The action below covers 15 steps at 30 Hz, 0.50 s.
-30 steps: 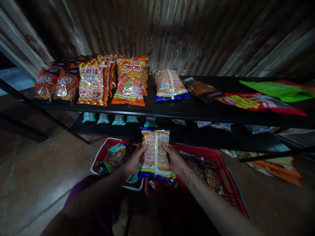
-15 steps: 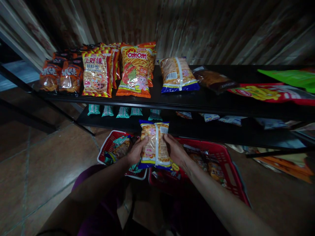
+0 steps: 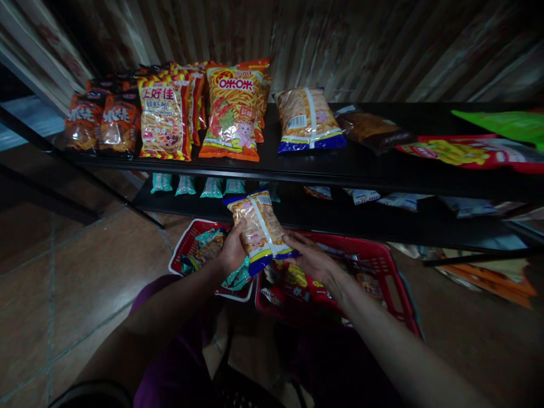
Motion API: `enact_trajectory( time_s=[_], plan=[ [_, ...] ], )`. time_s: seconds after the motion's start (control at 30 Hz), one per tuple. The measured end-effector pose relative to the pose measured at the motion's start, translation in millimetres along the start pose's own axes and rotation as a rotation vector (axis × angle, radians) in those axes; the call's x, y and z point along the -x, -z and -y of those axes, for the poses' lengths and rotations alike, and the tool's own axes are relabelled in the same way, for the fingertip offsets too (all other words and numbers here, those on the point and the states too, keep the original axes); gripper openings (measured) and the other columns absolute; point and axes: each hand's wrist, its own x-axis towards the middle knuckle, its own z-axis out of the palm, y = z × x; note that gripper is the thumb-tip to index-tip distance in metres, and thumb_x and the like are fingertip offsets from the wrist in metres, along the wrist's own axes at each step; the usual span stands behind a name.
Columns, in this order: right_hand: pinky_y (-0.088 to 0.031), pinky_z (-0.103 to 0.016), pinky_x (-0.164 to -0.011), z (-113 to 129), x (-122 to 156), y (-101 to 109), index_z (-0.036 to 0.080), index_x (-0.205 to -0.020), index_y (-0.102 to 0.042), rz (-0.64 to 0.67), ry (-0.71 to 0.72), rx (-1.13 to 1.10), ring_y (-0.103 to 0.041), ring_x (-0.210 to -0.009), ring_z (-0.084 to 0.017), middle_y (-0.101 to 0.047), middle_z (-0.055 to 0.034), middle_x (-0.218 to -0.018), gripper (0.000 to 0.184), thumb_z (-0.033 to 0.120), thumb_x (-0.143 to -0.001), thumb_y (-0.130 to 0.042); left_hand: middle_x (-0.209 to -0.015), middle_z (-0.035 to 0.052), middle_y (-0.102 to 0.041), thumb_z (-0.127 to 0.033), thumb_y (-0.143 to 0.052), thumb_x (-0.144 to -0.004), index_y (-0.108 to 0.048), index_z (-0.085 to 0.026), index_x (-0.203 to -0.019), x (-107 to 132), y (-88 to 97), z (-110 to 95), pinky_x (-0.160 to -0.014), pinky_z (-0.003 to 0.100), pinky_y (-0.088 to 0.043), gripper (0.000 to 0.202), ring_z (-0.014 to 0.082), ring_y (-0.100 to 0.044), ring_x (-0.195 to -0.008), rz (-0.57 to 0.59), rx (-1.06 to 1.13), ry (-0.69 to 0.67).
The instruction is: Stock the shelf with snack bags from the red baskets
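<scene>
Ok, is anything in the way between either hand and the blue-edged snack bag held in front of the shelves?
Nothing visible: the left hand grips the blue-edged snack bag by its left side, and the right hand touches its lower right corner.

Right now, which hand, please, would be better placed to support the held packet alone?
Probably the left hand: it grips the packet by its side, while the right hand is only at a lower corner.

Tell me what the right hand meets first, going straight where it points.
The held tan-and-blue, pillow-shaped plastic bag; the right hand seems to touch its corner, though depth is unclear.
</scene>
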Motion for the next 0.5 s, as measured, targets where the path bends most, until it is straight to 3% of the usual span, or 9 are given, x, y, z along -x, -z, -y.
enact_trajectory(
  time_s=[0.23, 0.33, 0.5],
  plan=[
    [-0.052, -0.022, -0.056, 0.6, 2.1, 1.5, 0.020, -0.078, -0.066, -0.056, 0.042, -0.091, -0.064, -0.064, -0.012, -0.072, 0.0019, -0.073, 0.019, 0.016, -0.063, -0.077, -0.111, 0.0124, -0.066, -0.043, -0.050, -0.084, -0.049, -0.013, -0.125, 5.7, -13.3, -4.3, -0.097, 0.050, -0.043, 0.051, 0.0300, -0.059, -0.108, 0.021, -0.001, 0.001],
    [-0.051, -0.021, -0.056, 0.0, 4.2, 2.4, 0.019, -0.078, -0.068, -0.029, 0.056, -0.027, -0.064, -0.066, -0.013, -0.072, 0.0009, -0.076, 0.019, 0.020, -0.062, -0.078, -0.111, 0.0114, -0.066, -0.042, -0.053, -0.082, -0.049, -0.015, -0.124, 8.0, -15.5, -6.0, -0.095, 0.050, -0.044, 0.050, 0.0297, -0.061, -0.105, 0.018, -0.021, 0.003],
    [-0.052, -0.027, -0.069, -2.5, 2.1, 2.8, 0.022, -0.087, -0.069, -0.050, 0.110, 0.086, -0.067, -0.077, -0.017, -0.074, -0.0010, -0.084, 0.030, 0.034, -0.062, -0.079, -0.102, 0.0061, -0.069, -0.032, -0.066, -0.075, -0.053, -0.021, -0.117, 9.6, -12.0, 1.0, -0.091, 0.043, -0.048, 0.046, 0.0245, -0.064, -0.098, -0.020, -0.107, -0.108]
  ],
)
